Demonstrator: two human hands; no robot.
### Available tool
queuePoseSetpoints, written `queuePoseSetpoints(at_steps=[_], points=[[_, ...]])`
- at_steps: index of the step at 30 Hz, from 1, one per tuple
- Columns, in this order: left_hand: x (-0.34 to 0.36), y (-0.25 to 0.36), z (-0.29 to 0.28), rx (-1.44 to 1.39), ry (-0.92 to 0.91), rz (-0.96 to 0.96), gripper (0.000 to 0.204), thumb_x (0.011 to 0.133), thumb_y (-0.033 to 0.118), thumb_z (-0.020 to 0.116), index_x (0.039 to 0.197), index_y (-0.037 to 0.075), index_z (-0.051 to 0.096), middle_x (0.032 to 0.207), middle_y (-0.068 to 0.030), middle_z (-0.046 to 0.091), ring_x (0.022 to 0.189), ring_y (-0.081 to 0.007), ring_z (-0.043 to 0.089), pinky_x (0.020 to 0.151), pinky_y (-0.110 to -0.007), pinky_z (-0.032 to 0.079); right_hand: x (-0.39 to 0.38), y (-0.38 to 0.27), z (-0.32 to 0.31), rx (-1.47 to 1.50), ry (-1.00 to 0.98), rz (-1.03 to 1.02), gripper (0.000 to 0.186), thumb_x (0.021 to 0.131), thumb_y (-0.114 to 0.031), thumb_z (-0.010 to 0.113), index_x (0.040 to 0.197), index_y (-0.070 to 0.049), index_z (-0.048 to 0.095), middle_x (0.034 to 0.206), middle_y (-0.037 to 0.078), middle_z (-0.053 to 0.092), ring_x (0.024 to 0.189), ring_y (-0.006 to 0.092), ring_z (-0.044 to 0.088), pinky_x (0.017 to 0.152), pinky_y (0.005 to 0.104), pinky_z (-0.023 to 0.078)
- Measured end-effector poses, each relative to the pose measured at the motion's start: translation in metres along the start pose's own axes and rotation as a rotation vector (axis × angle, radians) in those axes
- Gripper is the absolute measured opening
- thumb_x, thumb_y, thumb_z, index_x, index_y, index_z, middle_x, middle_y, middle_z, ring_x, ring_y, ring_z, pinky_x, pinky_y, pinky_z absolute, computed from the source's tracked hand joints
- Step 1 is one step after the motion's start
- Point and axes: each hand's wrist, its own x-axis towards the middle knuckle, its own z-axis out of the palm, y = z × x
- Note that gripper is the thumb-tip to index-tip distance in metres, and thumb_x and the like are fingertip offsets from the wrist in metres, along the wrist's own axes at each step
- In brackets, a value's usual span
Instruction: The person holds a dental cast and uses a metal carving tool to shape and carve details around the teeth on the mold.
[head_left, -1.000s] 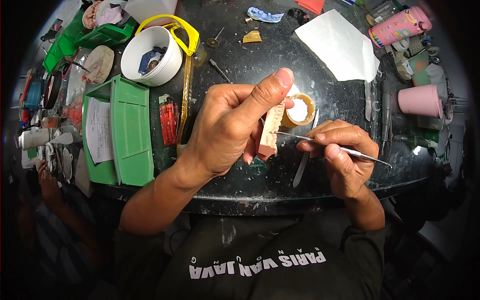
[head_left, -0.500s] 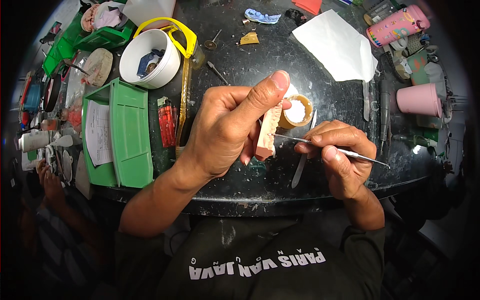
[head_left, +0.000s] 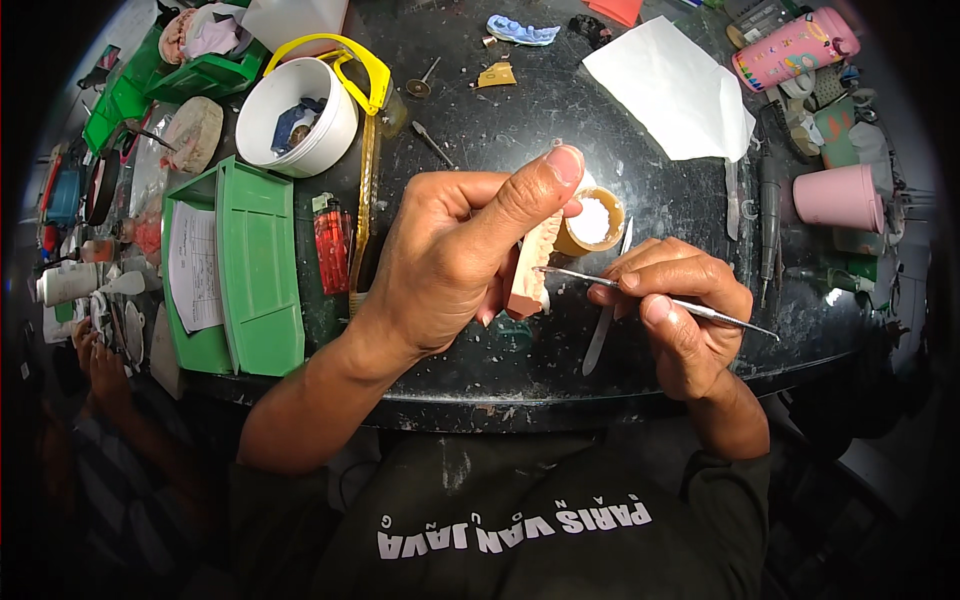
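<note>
My left hand [head_left: 455, 255] grips a pinkish-tan dental cast [head_left: 530, 275] upright above the dark round table [head_left: 520, 370], thumb stretched over its top. My right hand [head_left: 685, 310] pinches a thin metal carving tool [head_left: 640, 295] like a pen. Its tip touches the cast's right side. A second flat metal spatula [head_left: 600, 330] lies on the table beneath the hands. Just behind the cast stands a small tan cup of white powder [head_left: 592, 222].
A green tray with a paper sheet [head_left: 232, 270] lies at left, a red lighter [head_left: 332, 245] beside it. A white bowl [head_left: 297, 115] with yellow goggles [head_left: 362, 62] sits behind. White paper [head_left: 672, 92], a pink cup [head_left: 838, 197] and a pink bottle [head_left: 790, 45] are at right.
The tool tip has shifted slightly along the cast's side. Both hands stay in nearly the same place.
</note>
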Motion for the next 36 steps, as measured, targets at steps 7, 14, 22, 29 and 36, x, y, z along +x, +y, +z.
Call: queuePoseSetpoints(at_steps=[7,14,22,29,36], points=[[0.001,0.001,0.001,0.006,-0.012,0.007,0.063,0.108,0.050,0.050,0.107,-0.009,0.072,0.065,-0.0034,0.062,0.043,-0.0046,0.051,0.037,-0.019,0.036,0.003,-0.001,-0.002,-0.013,-0.040,-0.043,0.011,0.091,0.002,0.064,0.098,0.008,0.070,0.086,0.021,0.074,0.078,0.0264,0.075,0.072,0.0357,0.060],[0.001,0.000,-0.001,0.012,-0.021,0.003,0.063,0.108,0.050,0.050,0.108,-0.009,0.072,0.065,-0.0039,0.062,0.043,-0.0048,0.052,0.038,-0.018,0.038,0.001,0.000,-0.001,-0.019,-0.025,-0.038,0.011,0.091,0.003,0.064,0.098,0.008,0.070,0.086,0.021,0.074,0.077,0.0262,0.075,0.072,0.0355,0.060],[0.000,0.002,0.000,0.020,-0.015,-0.004,0.061,0.108,0.049,0.051,0.107,-0.008,0.073,0.065,-0.0036,0.062,0.043,-0.0047,0.052,0.037,-0.018,0.037,0.003,0.000,-0.003,-0.004,-0.053,-0.083,0.012,0.089,0.003,0.064,0.098,0.009,0.070,0.085,0.023,0.073,0.076,0.0265,0.074,0.071,0.0355,0.060],[0.001,0.001,0.000,0.014,0.006,0.010,0.064,0.108,0.050,0.051,0.109,-0.010,0.072,0.066,-0.0040,0.063,0.044,-0.0050,0.052,0.038,-0.019,0.037,0.000,0.002,-0.003,-0.036,-0.029,-0.127,0.011,0.091,0.003,0.060,0.097,0.008,0.067,0.083,0.021,0.072,0.072,0.0230,0.071,0.065,0.0319,0.056],[0.002,0.000,-0.004,0.036,-0.001,0.023,0.067,0.107,0.052,0.050,0.111,-0.012,0.070,0.070,-0.0033,0.062,0.047,-0.0053,0.054,0.039,-0.019,0.038,-0.002,0.002,0.000,-0.208,0.399,0.152,0.013,0.100,-0.005,0.055,0.092,0.003,0.060,0.075,0.009,0.065,0.063,0.0094,0.058,0.059,0.0238,0.046]])
